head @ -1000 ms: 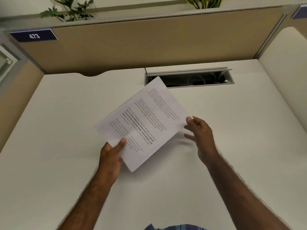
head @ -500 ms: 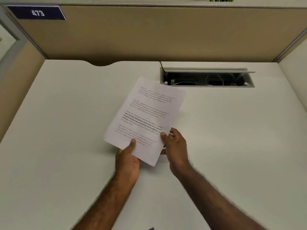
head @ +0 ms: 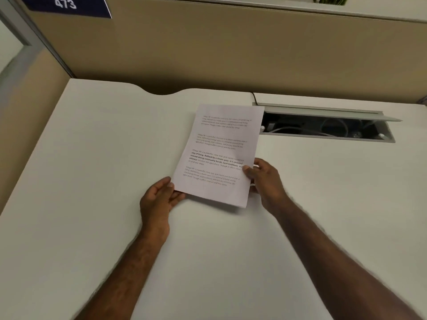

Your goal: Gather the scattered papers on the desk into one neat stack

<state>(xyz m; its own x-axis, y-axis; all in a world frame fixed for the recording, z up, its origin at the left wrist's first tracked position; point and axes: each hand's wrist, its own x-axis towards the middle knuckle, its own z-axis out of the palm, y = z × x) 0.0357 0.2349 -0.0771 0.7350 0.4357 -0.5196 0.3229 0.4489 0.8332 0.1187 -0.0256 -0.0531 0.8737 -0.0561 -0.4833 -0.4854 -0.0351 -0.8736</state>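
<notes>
Two bare forearms reach in from the near edge of the plain white surface (head: 80, 204). The left hand (head: 159, 197) is at the near left corner of the white printed paper sheets (head: 221, 155); its fingers (head: 178, 197) are curled beneath that corner with the thumb tip against the left edge, a light pinch rather than a full clasp. The right hand (head: 265, 179) grips the right edge of the sheets close to the near right corner, thumb pressed on the printed face, remaining fingers folded behind and mostly hidden. The sheets are raised slightly above the surface at the near end, casting a shadow below, and tilt away toward the far edge. How many sheets are held cannot be told. The far right corner of the sheets overlaps the left end of the open grey cable tray (head: 328, 125) recessed near the far edge. Beyond stands a tan partition panel (head: 208, 47) with a dark blue number plate (head: 67, 5) reading 473.
</notes>
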